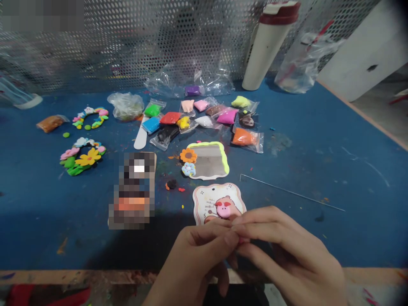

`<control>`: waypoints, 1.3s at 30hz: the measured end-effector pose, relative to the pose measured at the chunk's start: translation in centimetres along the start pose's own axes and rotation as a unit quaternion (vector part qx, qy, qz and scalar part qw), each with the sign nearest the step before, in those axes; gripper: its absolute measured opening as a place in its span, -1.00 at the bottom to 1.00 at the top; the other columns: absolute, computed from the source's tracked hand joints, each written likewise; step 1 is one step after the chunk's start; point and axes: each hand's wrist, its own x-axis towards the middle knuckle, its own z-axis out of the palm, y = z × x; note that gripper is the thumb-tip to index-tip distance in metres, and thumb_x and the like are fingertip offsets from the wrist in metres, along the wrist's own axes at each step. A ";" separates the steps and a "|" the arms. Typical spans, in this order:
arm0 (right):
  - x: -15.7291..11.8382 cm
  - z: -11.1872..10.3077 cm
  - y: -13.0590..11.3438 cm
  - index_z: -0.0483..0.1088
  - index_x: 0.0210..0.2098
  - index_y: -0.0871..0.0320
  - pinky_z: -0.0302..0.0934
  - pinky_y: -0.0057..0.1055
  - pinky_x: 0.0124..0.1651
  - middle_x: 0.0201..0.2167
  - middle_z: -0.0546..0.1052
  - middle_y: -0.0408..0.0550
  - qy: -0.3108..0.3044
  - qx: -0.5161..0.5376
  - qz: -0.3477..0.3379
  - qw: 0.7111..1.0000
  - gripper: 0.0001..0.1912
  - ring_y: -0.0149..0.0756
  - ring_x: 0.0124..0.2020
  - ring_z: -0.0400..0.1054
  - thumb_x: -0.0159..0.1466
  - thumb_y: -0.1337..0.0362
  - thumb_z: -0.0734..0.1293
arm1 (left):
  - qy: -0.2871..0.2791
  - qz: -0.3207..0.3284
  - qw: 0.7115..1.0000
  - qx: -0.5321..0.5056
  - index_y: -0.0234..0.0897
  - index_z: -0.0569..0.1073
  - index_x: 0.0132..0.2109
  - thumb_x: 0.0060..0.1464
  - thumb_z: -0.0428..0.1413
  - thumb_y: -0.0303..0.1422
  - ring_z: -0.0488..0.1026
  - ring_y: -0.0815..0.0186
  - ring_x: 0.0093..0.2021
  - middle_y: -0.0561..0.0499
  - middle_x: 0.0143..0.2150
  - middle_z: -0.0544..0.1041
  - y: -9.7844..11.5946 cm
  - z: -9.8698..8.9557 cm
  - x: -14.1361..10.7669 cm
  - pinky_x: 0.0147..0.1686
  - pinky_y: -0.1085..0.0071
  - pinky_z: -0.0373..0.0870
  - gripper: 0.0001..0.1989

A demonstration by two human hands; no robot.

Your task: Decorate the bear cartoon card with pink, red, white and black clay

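Near the front edge of the table, my left hand point(204, 250) and my right hand point(287, 246) meet at their fingertips. Between them shows a sliver of pink clay point(242, 240), mostly hidden by the fingers. Just beyond lies a white card with a wavy rim point(234, 191), printed with a brown bear-like figure; a pink clay piece point(224, 209) and red bits sit on it. Behind the card is a small mirror point(208, 161) with yellow-green clay along its edge, an orange clay flower point(188, 155) and a blue clay flower point(188, 169) at its left.
Bagged clay in several colours, such as orange point(244, 137) and red point(170, 118), lies behind the mirror. A phone point(135, 191) is at left, near two clay-decorated rings point(83, 159). A thin metal wire point(293, 192) lies right; a tall tumbler point(266, 49) stands at the back.
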 end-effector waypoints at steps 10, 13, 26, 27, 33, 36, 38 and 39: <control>-1.2 -1.3 -0.6 0.43 -0.04 0.08 0.43 -0.60 -0.08 -0.09 0.59 -0.08 -0.068 -0.128 -0.058 0.988 -0.72 -0.41 -0.13 0.52 0.29 0.43 0.28 | -0.001 0.041 0.997 0.071 -0.21 0.61 -0.49 0.04 0.23 -0.20 0.16 0.56 -0.61 0.13 -0.59 0.28 0.1 -0.3 0.0 -0.67 0.72 0.18 -0.76; -1.9 -1.3 -0.4 0.48 -0.05 0.04 0.46 -0.56 -0.15 -0.10 0.59 -0.07 -0.047 -0.161 -0.061 0.984 -0.74 -0.36 -0.15 0.53 0.30 0.38 0.27 | -0.003 0.031 0.995 0.096 -0.22 0.60 -0.50 0.05 0.21 -0.19 0.19 0.59 -0.61 0.11 -0.53 0.35 0.1 -0.4 -0.1 -0.67 0.72 0.18 -0.73; -1.0 1.8 1.0 0.56 -0.26 0.05 0.43 -0.58 -0.29 -0.18 0.52 -0.10 0.076 -0.124 0.023 0.989 -0.83 -0.46 -0.35 0.46 0.25 0.38 0.34 | 0.144 0.282 0.799 0.511 -0.04 0.56 -0.20 0.17 0.11 -0.34 0.45 0.43 -0.34 0.08 -0.17 0.47 0.2 -2.2 -0.6 -0.50 0.58 0.36 -0.87; -0.9 1.8 1.0 0.56 -0.25 0.05 0.43 -0.58 -0.30 -0.18 0.52 -0.09 0.072 -0.127 0.014 0.989 -0.83 -0.47 -0.35 0.46 0.25 0.39 0.34 | 0.135 0.278 0.806 0.505 -0.06 0.55 -0.21 0.18 0.10 -0.34 0.45 0.42 -0.33 0.07 -0.17 0.46 0.3 -2.2 -0.4 -0.49 0.57 0.36 -0.87; -1.4 1.1 1.1 0.53 -0.15 -0.01 0.45 -0.49 -0.23 -0.08 0.51 -0.07 0.037 -0.151 -0.003 0.988 -0.73 -0.39 -0.26 0.47 0.22 0.44 0.35 | 0.092 0.208 0.870 0.437 -0.20 0.53 -0.30 0.16 0.10 -0.30 0.39 0.46 -0.42 0.04 -0.19 0.45 1.0 -1.6 0.5 -0.48 0.54 0.31 -0.86; -1.4 1.0 1.1 0.52 -0.15 -0.01 0.45 -0.48 -0.23 -0.09 0.51 -0.06 0.031 -0.158 -0.016 0.987 -0.70 -0.37 -0.24 0.48 0.19 0.47 0.37 | 0.090 0.171 0.897 0.397 -0.24 0.50 -0.38 0.12 0.13 -0.29 0.37 0.44 -0.43 0.03 -0.23 0.45 1.5 -1.2 0.5 -0.47 0.52 0.28 -0.83; -1.4 0.9 1.1 0.51 -0.14 0.00 0.45 -0.49 -0.22 -0.10 0.52 -0.06 0.025 -0.160 -0.026 0.986 -0.70 -0.37 -0.23 0.48 0.19 0.47 0.36 | 0.084 0.164 0.907 0.378 -0.25 0.49 -0.41 0.10 0.13 -0.29 0.36 0.44 -0.44 0.03 -0.25 0.45 1.7 -1.1 0.5 -0.47 0.51 0.27 -0.83; -1.4 0.8 1.1 0.50 -0.13 0.01 0.45 -0.50 -0.21 -0.11 0.53 -0.06 0.020 -0.164 -0.031 0.986 -0.70 -0.38 -0.22 0.48 0.20 0.47 0.36 | 0.080 0.163 0.909 0.375 -0.25 0.49 -0.40 0.09 0.14 -0.30 0.34 0.45 -0.46 0.04 -0.25 0.45 1.7 -1.1 0.5 -0.47 0.51 0.27 -0.84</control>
